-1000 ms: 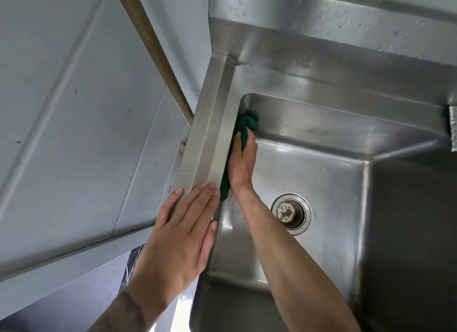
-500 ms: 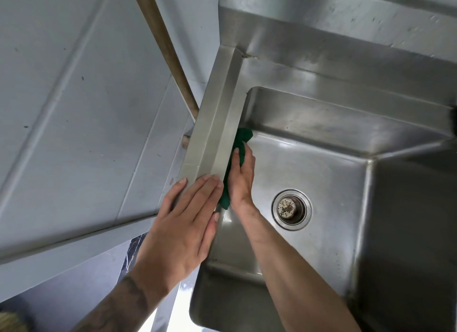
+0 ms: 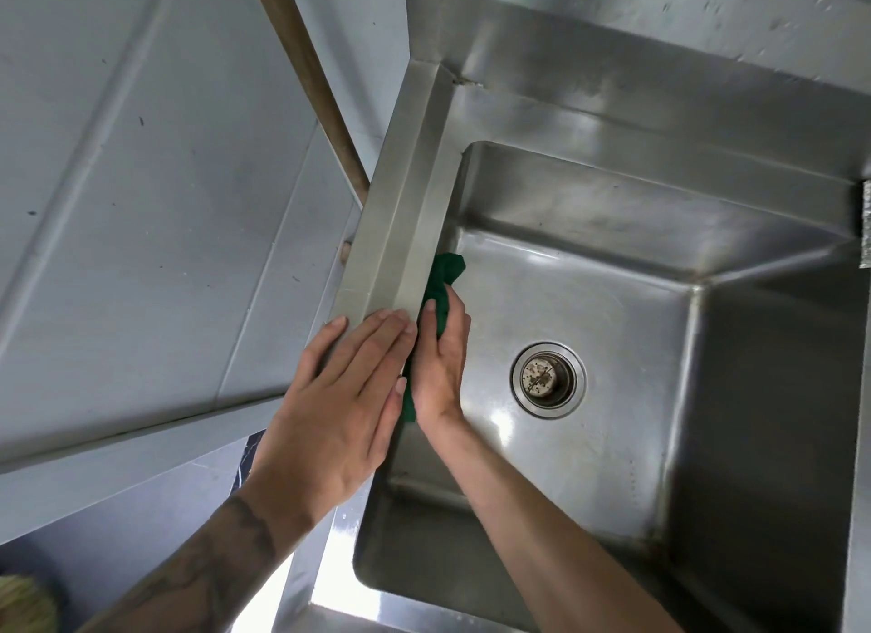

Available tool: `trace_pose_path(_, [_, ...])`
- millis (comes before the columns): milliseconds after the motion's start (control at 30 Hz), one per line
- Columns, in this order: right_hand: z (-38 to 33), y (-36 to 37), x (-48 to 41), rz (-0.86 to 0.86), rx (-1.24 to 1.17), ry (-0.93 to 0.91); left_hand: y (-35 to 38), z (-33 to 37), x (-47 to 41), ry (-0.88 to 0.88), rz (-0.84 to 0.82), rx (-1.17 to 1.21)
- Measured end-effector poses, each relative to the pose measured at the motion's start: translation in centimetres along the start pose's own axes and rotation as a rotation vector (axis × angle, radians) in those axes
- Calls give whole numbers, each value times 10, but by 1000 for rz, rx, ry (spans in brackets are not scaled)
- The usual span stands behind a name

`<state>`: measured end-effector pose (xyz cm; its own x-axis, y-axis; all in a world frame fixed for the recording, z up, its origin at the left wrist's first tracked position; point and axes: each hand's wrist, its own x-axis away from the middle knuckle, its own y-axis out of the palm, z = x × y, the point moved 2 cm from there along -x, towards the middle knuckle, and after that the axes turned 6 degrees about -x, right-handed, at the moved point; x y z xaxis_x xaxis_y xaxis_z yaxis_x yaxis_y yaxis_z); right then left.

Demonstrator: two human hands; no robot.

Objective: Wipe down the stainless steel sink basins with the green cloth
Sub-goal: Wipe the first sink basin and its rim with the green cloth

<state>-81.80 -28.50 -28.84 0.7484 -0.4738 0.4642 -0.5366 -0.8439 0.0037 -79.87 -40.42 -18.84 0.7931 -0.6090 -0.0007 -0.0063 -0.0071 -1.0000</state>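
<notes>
A stainless steel sink basin (image 3: 612, 312) fills the right of the head view, with a round drain (image 3: 548, 380) in its floor. My right hand (image 3: 440, 363) presses a dark green cloth (image 3: 443, 281) flat against the basin's left inner wall, fingers straight; the cloth shows above my fingertips and below my palm. My left hand (image 3: 339, 411) rests flat and open on the sink's left rim (image 3: 396, 227), just beside the right hand.
A brown wooden handle (image 3: 311, 81) leans along the grey tiled wall (image 3: 141, 184) left of the sink. The steel backsplash (image 3: 660, 43) rises at the top. A pale bristly object (image 3: 23, 604) shows at the bottom left corner.
My right hand has slid the green cloth down the left wall toward me, away from the far corner. My left hand stays on the rim.
</notes>
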Motion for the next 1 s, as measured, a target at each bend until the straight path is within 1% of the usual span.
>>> trace_pose_path(100, [-10,-9,46,-74,-71,-114,0,0,1,-1,-10,-5])
trace_pose_path(167, [-4,-9,45,-74,-40,-139,0,0,1,-3,-1,-5])
trace_pose_path(233, [10,-3,19,-34,24,-104,0,0,0,-8,7,1])
trace_pose_path(333, [32,2,-20,-11,74,70,0,0,0,-12,2,7])
trace_pose_path(367, [34,1,-23,-6,82,89,0,0,0,-11,-5,6])
trace_pose_path(433, [27,0,-10,2,47,66,-1,0,0,-12,-8,-2])
trace_pose_path(567, [4,-11,47,-70,-49,-66,-2,0,0,-13,-13,-4])
trace_pose_path(633, [7,-12,54,-81,-49,-96,-2,0,0,-15,-12,2])
trace_pose_path(700, [18,-9,38,-66,5,-79,-2,1,0,-19,-10,10])
trace_pose_path(833, [43,-3,-4,-18,93,94,-1,0,-1,-19,-7,9])
trace_pose_path(933, [34,-5,14,-4,44,84,-2,0,0,-22,-12,12])
trace_pose_path(1000, [24,-10,45,-56,-19,39,-3,1,-1,-22,-19,15])
